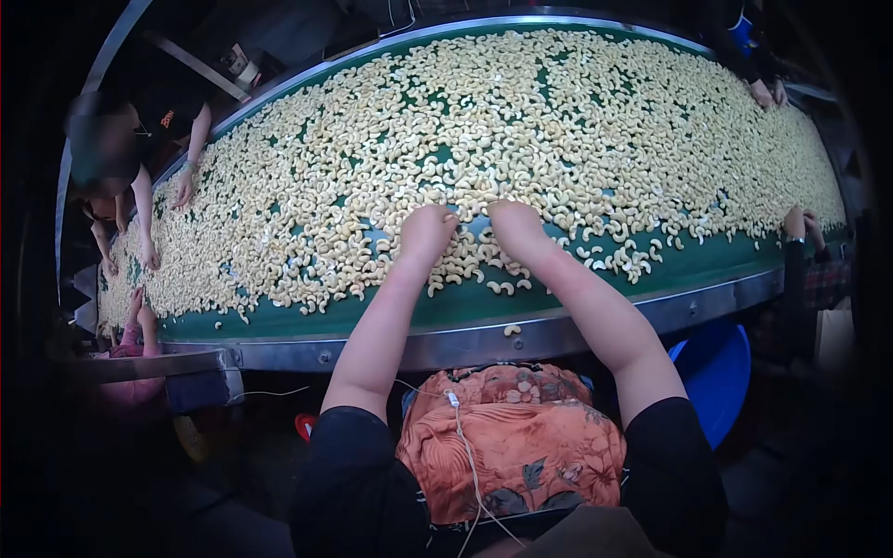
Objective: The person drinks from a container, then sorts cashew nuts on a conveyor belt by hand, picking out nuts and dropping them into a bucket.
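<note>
Pale cashews (pixel 391 139) lie in a dense spread over a green conveyor belt (pixel 391 312). My left hand (pixel 428 231) rests among the cashews at the near side of the belt, its fingers curled and pressed together. Just to its right, my right hand (pixel 518 228) is closed too, with its fingertips turned down and mostly hidden. A narrow gap with several cashews separates the two hands. Whatever either hand may be gripping is too small or covered to make out.
A metal rail (pixel 465 349) edges the belt in front of me, with one loose cashew (pixel 512 330) on it. Other people's hands (pixel 184 189) work at the left, and more at the right end (pixel 767 93). A blue tub (pixel 721 381) stands below, right.
</note>
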### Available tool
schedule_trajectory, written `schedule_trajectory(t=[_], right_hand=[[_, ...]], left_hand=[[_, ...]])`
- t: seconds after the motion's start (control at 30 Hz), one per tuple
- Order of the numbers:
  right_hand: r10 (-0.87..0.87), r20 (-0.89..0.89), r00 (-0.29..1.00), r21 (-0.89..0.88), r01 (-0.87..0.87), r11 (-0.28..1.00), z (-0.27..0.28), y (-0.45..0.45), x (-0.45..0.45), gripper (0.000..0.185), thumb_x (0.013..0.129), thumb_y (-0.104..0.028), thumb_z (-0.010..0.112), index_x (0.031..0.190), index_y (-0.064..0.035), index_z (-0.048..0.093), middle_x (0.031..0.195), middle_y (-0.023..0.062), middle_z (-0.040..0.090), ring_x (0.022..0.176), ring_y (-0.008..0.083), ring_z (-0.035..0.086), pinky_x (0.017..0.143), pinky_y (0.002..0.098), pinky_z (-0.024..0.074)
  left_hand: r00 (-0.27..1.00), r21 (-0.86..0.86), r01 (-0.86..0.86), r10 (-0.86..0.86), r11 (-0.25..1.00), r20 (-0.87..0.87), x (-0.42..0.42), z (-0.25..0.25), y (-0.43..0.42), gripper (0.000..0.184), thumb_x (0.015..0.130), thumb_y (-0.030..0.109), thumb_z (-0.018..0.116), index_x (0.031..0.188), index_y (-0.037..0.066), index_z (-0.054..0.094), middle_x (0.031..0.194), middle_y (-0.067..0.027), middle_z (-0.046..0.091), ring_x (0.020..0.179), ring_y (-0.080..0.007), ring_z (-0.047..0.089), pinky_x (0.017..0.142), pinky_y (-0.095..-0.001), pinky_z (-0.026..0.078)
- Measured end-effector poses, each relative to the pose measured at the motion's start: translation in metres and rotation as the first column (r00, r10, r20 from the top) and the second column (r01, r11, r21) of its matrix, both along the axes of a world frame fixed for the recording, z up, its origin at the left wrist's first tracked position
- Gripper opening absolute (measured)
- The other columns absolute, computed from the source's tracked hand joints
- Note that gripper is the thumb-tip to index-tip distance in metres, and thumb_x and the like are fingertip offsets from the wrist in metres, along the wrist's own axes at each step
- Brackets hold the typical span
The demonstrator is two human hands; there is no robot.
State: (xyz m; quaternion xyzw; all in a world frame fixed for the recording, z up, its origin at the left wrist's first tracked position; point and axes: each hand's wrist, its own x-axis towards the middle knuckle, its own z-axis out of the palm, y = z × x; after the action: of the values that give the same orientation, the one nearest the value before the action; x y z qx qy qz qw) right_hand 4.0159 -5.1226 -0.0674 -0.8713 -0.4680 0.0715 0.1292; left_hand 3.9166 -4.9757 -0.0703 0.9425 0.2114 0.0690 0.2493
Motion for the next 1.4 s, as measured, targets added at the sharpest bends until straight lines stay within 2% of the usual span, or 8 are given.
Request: schedule_trajectory(t=[0.1, 0.17, 0.37, 0.67, 1.0, 1.13, 1.2, 1.4], right_hand=[[-0.053, -0.017, 0.998, -0.025, 0.052, 0.998, -0.003, -0.017, 0.007, 0.012, 0.073, -0.01, 0.058, 0.081, -0.0028, 0.062, 0.074, 0.0142, 0.062, 0.071, 0.0274, 0.063, 0.059, 0.0366, 0.0498], [-0.089, -0.47, 0.878, 0.048, 0.126, 0.991, 0.007, -0.036, 0.019, 0.009, 0.076, -0.012, 0.059, 0.078, -0.0034, 0.061, 0.07, 0.0106, 0.061, 0.065, 0.0217, 0.062, 0.056, 0.0331, 0.0483], [0.356, -0.869, -0.344, 0.025, 0.687, 0.726, -0.009, -0.09, 0.039, 0.016, 0.087, -0.025, 0.057, 0.094, -0.0105, 0.056, 0.08, -0.0001, 0.057, 0.065, 0.009, 0.055, 0.051, 0.0208, 0.0441], [0.63, -0.386, -0.674, -0.211, 0.729, 0.651, -0.011, -0.144, 0.024, 0.032, 0.088, -0.037, 0.051, 0.099, -0.007, 0.052, 0.09, 0.0078, 0.054, 0.072, 0.0162, 0.052, 0.051, 0.0228, 0.0452], [0.836, -0.484, 0.258, 0.472, 0.882, 0.001, 0.107, -0.447, 0.066, 0.031, 0.094, -0.033, 0.041, 0.082, -0.0058, 0.047, 0.082, 0.0064, 0.041, 0.061, 0.0133, 0.041, 0.043, 0.0197, 0.0335], [0.038, -0.949, 0.314, 0.316, 0.935, 0.159, 0.083, -0.577, 0.04, 0.033, 0.092, -0.031, 0.045, 0.079, -0.0018, 0.054, 0.082, 0.0092, 0.052, 0.07, 0.0207, 0.052, 0.069, 0.0332, 0.0467], [-0.693, -0.564, 0.448, 0.012, 0.844, 0.536, 0.067, -0.586, 0.026, 0.026, 0.089, -0.025, 0.051, 0.085, -0.0001, 0.059, 0.085, 0.0095, 0.058, 0.078, 0.022, 0.056, 0.077, 0.0337, 0.0455], [-0.779, -0.335, 0.53, 0.209, 0.848, 0.487, 0.072, -0.51, 0.066, 0.021, 0.083, -0.016, 0.058, 0.096, 0.0005, 0.062, 0.094, 0.0097, 0.062, 0.089, 0.0191, 0.058, 0.082, 0.0287, 0.0427]], left_hand=[[0.999, 0.188, -0.013, 0.022, 0.982, -0.044, 0.011, -0.004, -0.022, 0.02, 0.074, 0.024, 0.063, 0.079, 0.004, 0.065, 0.064, -0.0108, 0.061, 0.057, -0.0251, 0.058, 0.056, -0.0355, 0.046], [0.99, -0.455, -0.137, 0.112, 0.88, -0.081, 0.011, 0.009, -0.028, 0.021, 0.077, 0.025, 0.061, 0.076, 0.004, 0.066, 0.059, -0.0057, 0.058, 0.055, -0.0175, 0.056, 0.051, -0.0288, 0.044], [0.972, -0.984, 0.087, 0.231, -0.159, 0.048, 0.005, 0.03, -0.062, 0.024, 0.087, 0.024, 0.053, 0.101, 0.004, 0.056, 0.081, -0.005, 0.059, 0.058, -0.0092, 0.051, 0.049, -0.0203, 0.04], [0.882, -0.848, 0.248, 0.252, 0.469, 0.398, 0.065, 0.033, -0.144, 0.018, 0.083, 0.016, 0.058, 0.088, 0.0, 0.064, 0.078, -0.0013, 0.062, 0.069, -0.0073, 0.053, 0.061, -0.0209, 0.042], [0.907, -0.141, 0.384, -0.345, 0.912, 0.24, 0.124, 0.019, -0.178, 0.015, 0.076, 0.015, 0.058, 0.081, 0.004, 0.065, 0.078, -0.0128, 0.061, 0.074, -0.0289, 0.058, 0.067, -0.0374, 0.046], [0.94, -0.139, 0.335, -0.319, 0.932, 0.124, 0.12, 0.012, -0.181, 0.014, 0.075, 0.014, 0.058, 0.081, 0.004, 0.065, 0.078, -0.013, 0.061, 0.073, -0.0293, 0.058, 0.067, -0.0376, 0.046], [0.937, -0.081, 0.337, -0.325, 0.938, 0.127, 0.12, 0.003, -0.185, 0.013, 0.074, 0.015, 0.06, 0.079, 0.004, 0.065, 0.075, -0.013, 0.059, 0.074, -0.0304, 0.057, 0.067, -0.0389, 0.046], [0.939, 0.101, 0.337, -0.342, 0.936, 0.029, 0.114, 0.003, -0.202, 0.013, 0.075, 0.013, 0.057, 0.085, 0.005, 0.061, 0.076, -0.0136, 0.057, 0.074, -0.0323, 0.055, 0.066, -0.042, 0.045]])
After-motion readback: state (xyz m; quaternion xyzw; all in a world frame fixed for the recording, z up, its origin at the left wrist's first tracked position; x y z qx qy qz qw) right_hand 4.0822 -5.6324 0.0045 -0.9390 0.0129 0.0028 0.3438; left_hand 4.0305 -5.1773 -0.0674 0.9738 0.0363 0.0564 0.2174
